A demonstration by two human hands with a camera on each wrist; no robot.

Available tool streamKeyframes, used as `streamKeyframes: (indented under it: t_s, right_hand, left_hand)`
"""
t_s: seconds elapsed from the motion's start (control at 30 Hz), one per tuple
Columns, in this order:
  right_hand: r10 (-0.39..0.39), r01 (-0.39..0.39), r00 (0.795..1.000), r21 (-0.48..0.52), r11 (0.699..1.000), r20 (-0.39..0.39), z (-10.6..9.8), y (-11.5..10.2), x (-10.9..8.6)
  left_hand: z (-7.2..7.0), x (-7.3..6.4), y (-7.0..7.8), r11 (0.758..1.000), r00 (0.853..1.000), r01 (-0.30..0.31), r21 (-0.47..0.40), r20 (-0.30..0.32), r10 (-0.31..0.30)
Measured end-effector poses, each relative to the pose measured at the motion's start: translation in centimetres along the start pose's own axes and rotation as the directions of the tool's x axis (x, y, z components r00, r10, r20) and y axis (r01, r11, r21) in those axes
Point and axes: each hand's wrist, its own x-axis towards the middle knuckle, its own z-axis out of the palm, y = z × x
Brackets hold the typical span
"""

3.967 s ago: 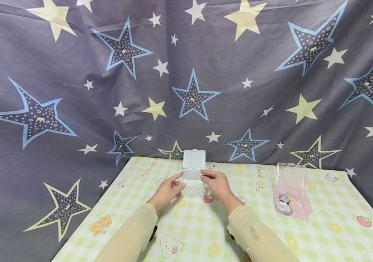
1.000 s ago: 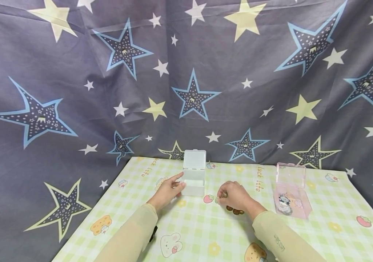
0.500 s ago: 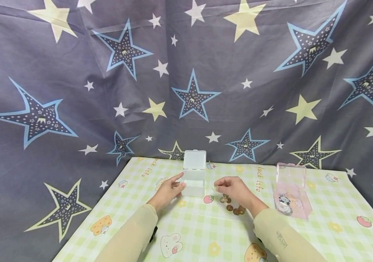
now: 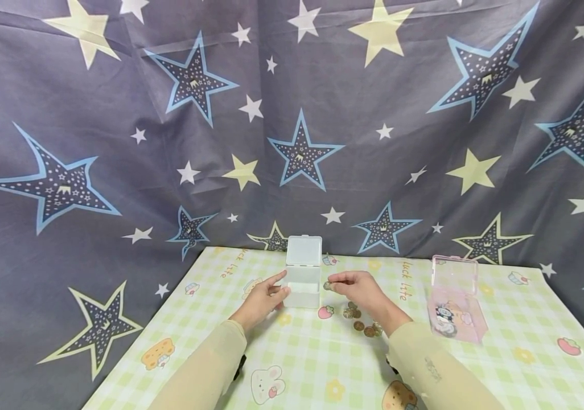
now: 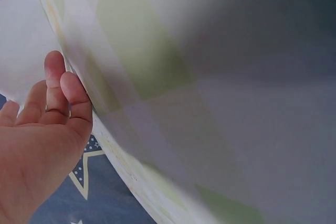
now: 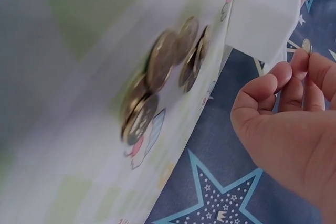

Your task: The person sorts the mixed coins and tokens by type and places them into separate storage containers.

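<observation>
A white lidded box stands on the table, its lid raised at the back. My left hand rests against the box's left side with fingers lightly bent; the left wrist view shows its fingertips along the white wall. Just right of the box and above the table, my right hand pinches a coin between thumb and fingers. Below that hand lie several loose coins, brown and gold, seen close up as small overlapping piles in the right wrist view.
To the right sits a clear pink box with its lid up and small dark and white items inside. A green checked cloth with cartoon prints covers the table. A grey star-patterned curtain hangs behind.
My right hand left the box's right side, went to the coins, which came into view on the cloth, and has lifted one leftward towards the box. My left hand stays at the box.
</observation>
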Motion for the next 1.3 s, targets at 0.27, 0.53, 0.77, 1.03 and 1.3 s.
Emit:
streamKeyframes:
  t_s: [0.27,0.53,0.77,1.03,1.3]
  right_hand:
    - [-0.004,0.004,1.000,0.011,1.000,0.001,1.1,-0.7,0.1]
    - [-0.002,0.002,1.000,0.015,1.000,-0.004,1.7,-0.6,0.4]
    - [0.011,-0.010,1.000,0.044,0.999,-0.004,2.1,-0.7,0.6]
    - [0.000,0.000,1.000,0.037,0.999,-0.003,2.3,-0.8,0.7]
    - [0.018,-0.018,1.000,0.039,0.999,-0.012,2.5,-1.0,0.7]
  left_hand:
    - [0.0,0.0,0.0,1.000,1.000,-0.003,-0.011,-0.001,0.003]
    - [0.0,-0.3,0.3,1.000,1.000,-0.018,-0.004,0.002,0.018]
    - [0.0,-0.2,0.0,1.000,1.000,0.000,-0.005,0.010,0.001]
    - [0.0,0.1,-0.3,1.000,1.000,0.015,-0.001,0.012,-0.015]
    - [0.0,0.1,-0.3,1.000,1.000,0.011,0.006,0.012,-0.011]
